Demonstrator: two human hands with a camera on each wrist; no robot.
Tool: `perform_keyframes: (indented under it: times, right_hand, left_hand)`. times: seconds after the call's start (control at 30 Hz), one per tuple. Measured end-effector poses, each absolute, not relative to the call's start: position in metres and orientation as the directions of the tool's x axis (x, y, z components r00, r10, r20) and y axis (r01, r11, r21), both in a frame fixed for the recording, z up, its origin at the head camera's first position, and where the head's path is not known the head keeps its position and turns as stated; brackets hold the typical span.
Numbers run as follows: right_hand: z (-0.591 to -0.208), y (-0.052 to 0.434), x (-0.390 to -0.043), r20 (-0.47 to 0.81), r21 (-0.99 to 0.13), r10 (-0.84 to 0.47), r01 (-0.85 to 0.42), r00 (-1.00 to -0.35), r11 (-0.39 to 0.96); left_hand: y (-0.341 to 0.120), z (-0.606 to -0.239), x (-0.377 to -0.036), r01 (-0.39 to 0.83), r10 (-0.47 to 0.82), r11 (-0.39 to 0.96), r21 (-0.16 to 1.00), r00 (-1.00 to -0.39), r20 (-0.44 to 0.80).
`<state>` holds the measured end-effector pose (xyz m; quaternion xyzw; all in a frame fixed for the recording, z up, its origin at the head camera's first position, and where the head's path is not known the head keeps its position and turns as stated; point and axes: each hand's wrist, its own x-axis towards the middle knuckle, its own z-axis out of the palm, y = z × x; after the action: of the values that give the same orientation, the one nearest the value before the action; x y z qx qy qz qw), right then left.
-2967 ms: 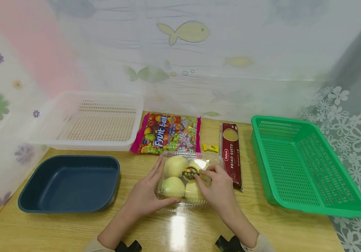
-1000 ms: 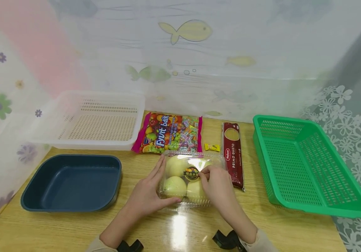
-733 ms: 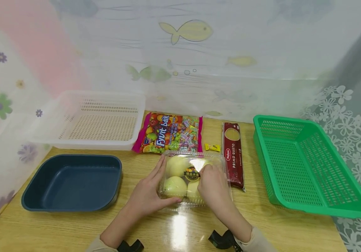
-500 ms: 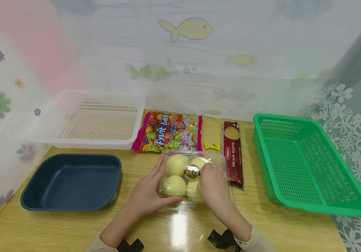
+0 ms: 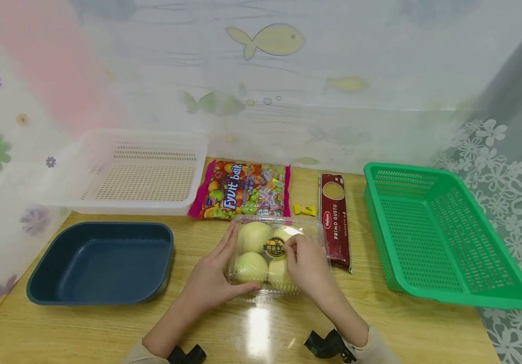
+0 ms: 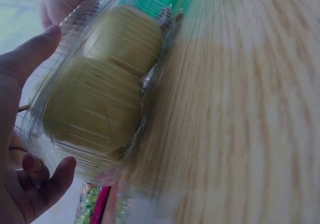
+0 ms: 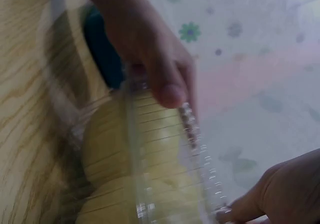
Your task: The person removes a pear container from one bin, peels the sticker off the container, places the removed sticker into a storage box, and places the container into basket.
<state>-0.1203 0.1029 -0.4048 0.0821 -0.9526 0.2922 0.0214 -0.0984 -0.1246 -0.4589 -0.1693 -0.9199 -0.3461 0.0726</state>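
A clear plastic clamshell box (image 5: 249, 283) holds several round, pale yellow fruits (image 5: 250, 268) that look like pears. A black and gold sticker (image 5: 273, 247) is on its lid. My left hand (image 5: 212, 277) grips the box's left side, thumb along the near edge and fingers on the far side. In the left wrist view, the ribbed wall (image 6: 107, 99) lies against that hand. Curled fingers of my right hand (image 5: 308, 263) pinch at the sticker's right edge, covering the lower right fruit in part. How much of the sticker is lifted is hidden.
Behind the box lie a candy bag (image 5: 243, 189), a small yellow wrapped candy (image 5: 305, 210) and a red spaghetti pack (image 5: 335, 222). A white basket (image 5: 135, 206) and a dark blue tub (image 5: 99, 298) stand left, a green basket (image 5: 379, 242) right.
The right hand's fingers have gone from spread on the sticker to curled at its right edge, and have shifted slightly since. The left hand and box stay in place.
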Motion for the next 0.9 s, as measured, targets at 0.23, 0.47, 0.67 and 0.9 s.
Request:
perform_keyframes:
  times: [0.23, 0.47, 0.67, 0.9]
  right_hand:
    - [-0.401, 0.106, -0.113, 0.124, -0.509, -0.141, -0.185, -0.982, 0.841]
    - [-0.406, 0.104, -0.116, 0.145, -0.576, -0.094, -0.161, -0.985, 0.801]
    - [-0.404, 0.108, -0.129, 0.041, -0.641, -0.057, -0.07, -0.998, 0.764]
    - [-0.404, 0.105, -0.134, 0.032, -0.594, -0.099, -0.098, -0.995, 0.798]
  left_hand:
    - [-0.126, -0.459, -0.099, 0.371, 0.27, 0.698, 0.613, -0.928, 0.255]
    - [-0.126, -0.459, -0.099, 0.355, 0.262, 0.708, 0.611, -0.935, 0.239]
    - [-0.126, -0.461, -0.098, 0.355, 0.26, 0.715, 0.602, -0.935, 0.242]
    - [-0.125, -0.46, -0.099, 0.361, 0.264, 0.719, 0.595, -0.932, 0.247]
